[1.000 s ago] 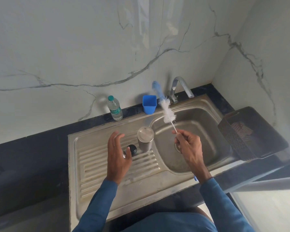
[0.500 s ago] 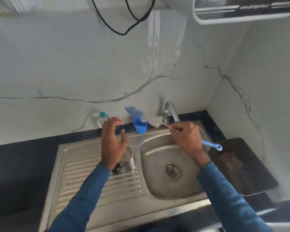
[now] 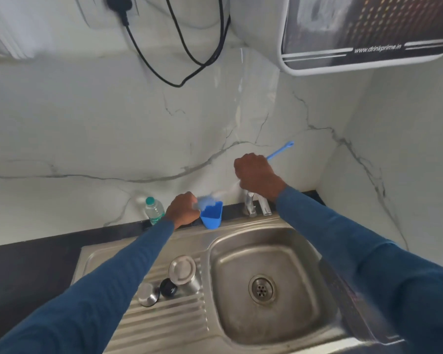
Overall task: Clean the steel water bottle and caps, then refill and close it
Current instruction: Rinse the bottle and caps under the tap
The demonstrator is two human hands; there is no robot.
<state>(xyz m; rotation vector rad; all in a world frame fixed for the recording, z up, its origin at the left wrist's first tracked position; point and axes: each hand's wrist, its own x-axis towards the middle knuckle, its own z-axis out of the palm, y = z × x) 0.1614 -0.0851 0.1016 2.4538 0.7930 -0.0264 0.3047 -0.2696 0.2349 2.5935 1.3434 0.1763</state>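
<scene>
behind sink [image 3: 266,226], brush [image 3: 225,191] reaches blue cup's [image 3: 211,218] mouth.

One wide-angle camera, worn on the person's head, stands over the front edge of the counter [image 3: 23,267] and faces the marble wall [image 3: 87,129] behind it, tilted downward. The sink [image 3: 241,227] lies close beneath the lens in the lower view. The left hand [image 3: 182,209] and right hand [image 3: 257,175] reach farther off, toward the counter's back edge. The upper view takes in a wall-mounted appliance [image 3: 368,34] at top right. Detail there looks smeared, probably from head motion.
</scene>
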